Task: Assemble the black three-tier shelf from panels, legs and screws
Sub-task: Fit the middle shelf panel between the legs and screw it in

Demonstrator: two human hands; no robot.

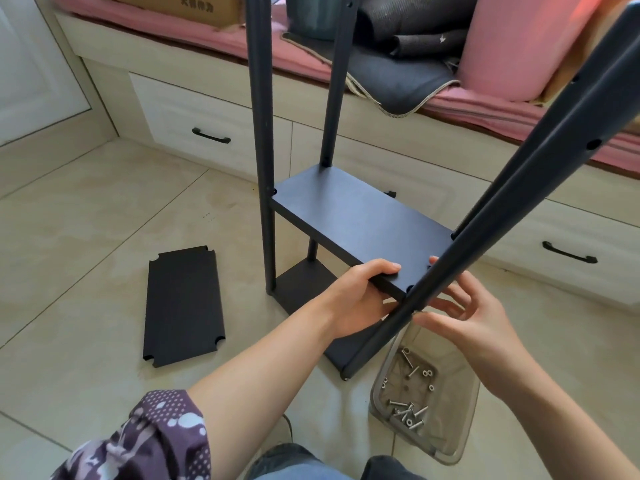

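Observation:
The half-built black shelf stands on the tiled floor with several black legs rising around it. Its middle panel [360,216] sits above the bottom panel [304,285]. My left hand [360,296] grips the near edge of the middle panel, thumb on top, fingers underneath. The near right leg [485,230] slants across the view at that panel's corner. My right hand [471,320] is beside this leg at the corner, pinching a small metal screw against it; the screw is mostly hidden. A loose black panel [183,306] lies flat on the floor at the left.
A clear plastic tub [460,434] with several screws and washers [408,410] stands on the floor under my right hand. Behind the shelf is a bench with drawers [207,129], pink cushions [519,43], dark cloth and a cardboard box [194,5].

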